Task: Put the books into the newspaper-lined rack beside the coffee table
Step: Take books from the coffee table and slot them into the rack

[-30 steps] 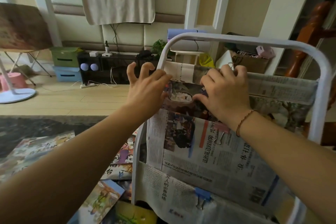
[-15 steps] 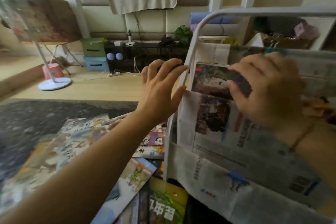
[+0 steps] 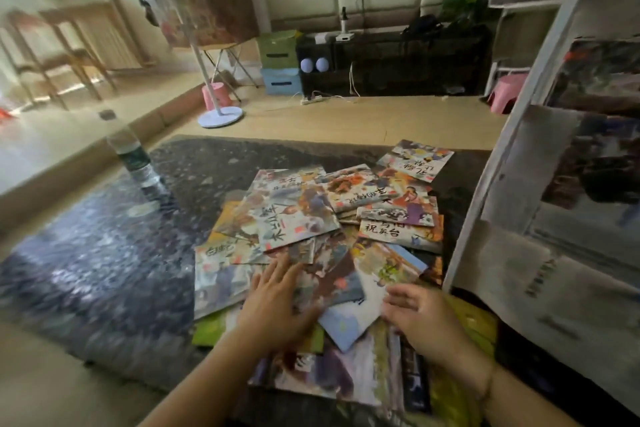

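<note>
1. Under both my hands lies the pile of books [image 3: 332,225], spread loose over the dark desk [image 3: 104,270]. My left hand [image 3: 277,302] lies flat, fingers straight, on the covers. My right hand [image 3: 420,319] hovers relaxed and open over a pale-blue book [image 3: 349,322]. Neither grip has hold of anything yet.
2. The newspaper-lined rack [image 3: 540,218] stands just to the right of my right hand.
3. Risk, as I judge it: the glossy covers overlap at angles, so lifting one could drag its neighbours off the desk edge nearest me.
4. The newspaper lining looks flimsy; a book pushed in corner-first could tear or crumple it.
5. Beyond my left hand a water bottle [image 3: 133,158] stands on the desk, well apart from the pile.
</note>
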`<state>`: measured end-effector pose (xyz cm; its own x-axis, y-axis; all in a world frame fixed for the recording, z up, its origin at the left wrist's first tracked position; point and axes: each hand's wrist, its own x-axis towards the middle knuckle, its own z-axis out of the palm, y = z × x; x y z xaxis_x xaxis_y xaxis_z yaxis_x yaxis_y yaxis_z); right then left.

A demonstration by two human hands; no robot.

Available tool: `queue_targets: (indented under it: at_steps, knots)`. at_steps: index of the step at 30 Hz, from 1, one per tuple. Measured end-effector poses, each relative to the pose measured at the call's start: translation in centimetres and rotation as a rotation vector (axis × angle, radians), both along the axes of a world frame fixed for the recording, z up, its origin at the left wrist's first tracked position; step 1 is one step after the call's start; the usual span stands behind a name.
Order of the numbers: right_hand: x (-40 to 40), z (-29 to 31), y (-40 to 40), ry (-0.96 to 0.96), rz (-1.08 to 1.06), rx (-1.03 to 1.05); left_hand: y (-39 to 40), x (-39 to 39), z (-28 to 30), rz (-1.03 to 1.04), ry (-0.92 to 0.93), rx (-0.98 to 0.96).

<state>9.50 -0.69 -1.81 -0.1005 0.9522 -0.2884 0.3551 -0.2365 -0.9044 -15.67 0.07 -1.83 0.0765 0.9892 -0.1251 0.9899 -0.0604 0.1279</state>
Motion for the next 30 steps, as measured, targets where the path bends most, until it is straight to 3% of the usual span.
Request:
queue_targets:
  at_steps: [5, 8, 11, 15, 20, 23, 26, 28, 30]
  knots:
    - [-3.1, -0.1, 0.1, 0.135, -0.141, -0.111, -0.2, -0.2, 0.4, -0.064, 0.091, -0.009]
    - [-3.4, 0.3, 0.0, 0.140, -0.158, -0.132, -0.6, 0.7, 0.9, -0.220, 0.303, 0.011]
    - [-3.3, 0.7, 0.2, 0.264, -0.214, -0.204, -0.8, 1.2, 0.5, -0.315, 0.434, 0.035]
    - [-3.6, 1.0, 0.3, 0.433, -0.258, -0.284, -1.6, 1.0, 0.3, -0.335, 0.412, 0.111]
    - [-3.0, 1.1, -0.1, 0.450, -0.163, -0.316, -5.2, 1.5, -2.7, -0.579, 0.321, 0.358]
    - [-2.3, 0.3, -0.5, 0.283, -0.161, -0.230, -6.8, 2.1, -2.9, -0.608, 0.148, 0.452]
    - [-0.8, 0.3, -1.4, 0.243, -0.164, -0.194, -7.3, 1.8, -2.4, -0.348, -0.120, 0.488]
    - [0.6, 1.2, -2.4, 0.310, -0.207, -0.166, -7.3, 1.7, -1.8, -0.003, -0.519, 0.360]
    - [2.3, 1.4, -2.9, 0.341, -0.277, -0.130, -7.2, 2.3, -0.8, 0.236, -0.977, 0.102]
